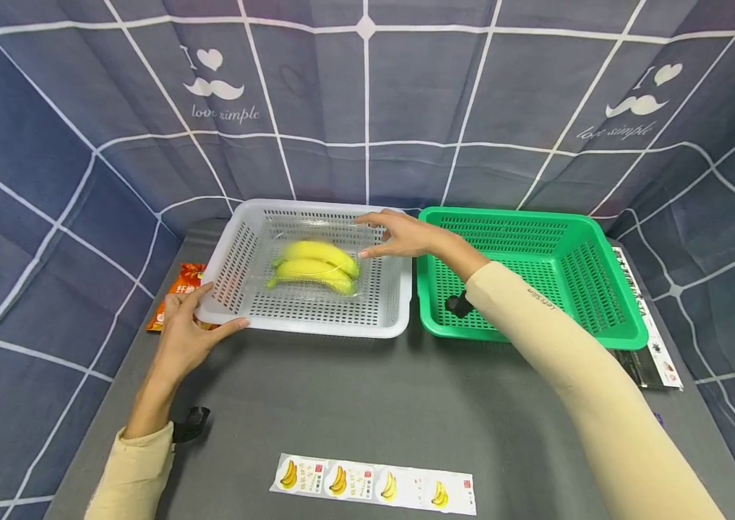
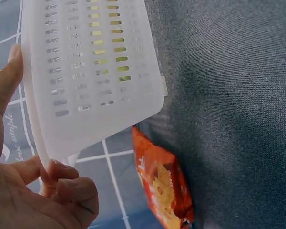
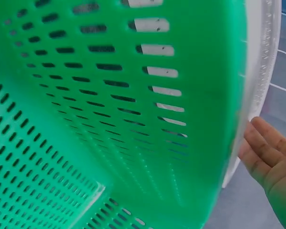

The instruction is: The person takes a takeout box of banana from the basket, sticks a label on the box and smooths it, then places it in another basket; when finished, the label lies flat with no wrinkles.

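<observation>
A white perforated plastic basket [image 1: 315,326] sits toward the back of the table. Inside it lies a clear plastic box [image 1: 302,227] containing yellow bananas [image 1: 315,267]. My left hand [image 1: 185,334] grips the basket's near left corner, and in the left wrist view several fingers [image 2: 76,191] curl at its rim. My right hand [image 1: 400,235] reaches over the basket's right side, thumb and fingers spread at the right end of the clear box. From the right wrist, its fingers [image 3: 264,143] look extended beyond the green basket's wall.
A green perforated basket [image 1: 601,289] stands right of the white one, under my right forearm. An orange snack bag [image 1: 188,278] lies at the left, partly behind the white basket. A strip of banana labels [image 1: 374,482] lies near the front. A black-and-white item [image 1: 656,347] is at the right.
</observation>
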{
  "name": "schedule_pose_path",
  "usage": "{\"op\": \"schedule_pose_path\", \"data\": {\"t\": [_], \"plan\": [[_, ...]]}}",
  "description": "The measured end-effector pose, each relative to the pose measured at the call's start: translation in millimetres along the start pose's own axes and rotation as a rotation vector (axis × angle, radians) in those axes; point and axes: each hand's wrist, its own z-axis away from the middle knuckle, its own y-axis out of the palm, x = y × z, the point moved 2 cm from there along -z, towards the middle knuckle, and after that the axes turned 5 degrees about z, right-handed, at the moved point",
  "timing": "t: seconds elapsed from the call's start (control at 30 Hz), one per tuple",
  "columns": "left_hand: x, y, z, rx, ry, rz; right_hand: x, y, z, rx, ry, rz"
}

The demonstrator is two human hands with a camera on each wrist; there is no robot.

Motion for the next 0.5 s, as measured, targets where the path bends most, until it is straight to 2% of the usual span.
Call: {"op": "schedule_pose_path", "data": {"t": [0.2, 0.33, 0.5], "plan": [[2.5, 4.9, 0.6, 0.006, -0.012, 0.018, -8.2, 7.9, -14.7, 0.036, 0.02, 0.035], [3.9, 4.2, -0.6, 0.004, -0.013, 0.014, -9.3, 11.7, -22.5, 0.038, -0.001, 0.12], [4.8, 1.8, -1.3, 0.011, -0.016, 0.023, -7.3, 16.1, -27.9, 0.059, 0.067, 0.18]]}}
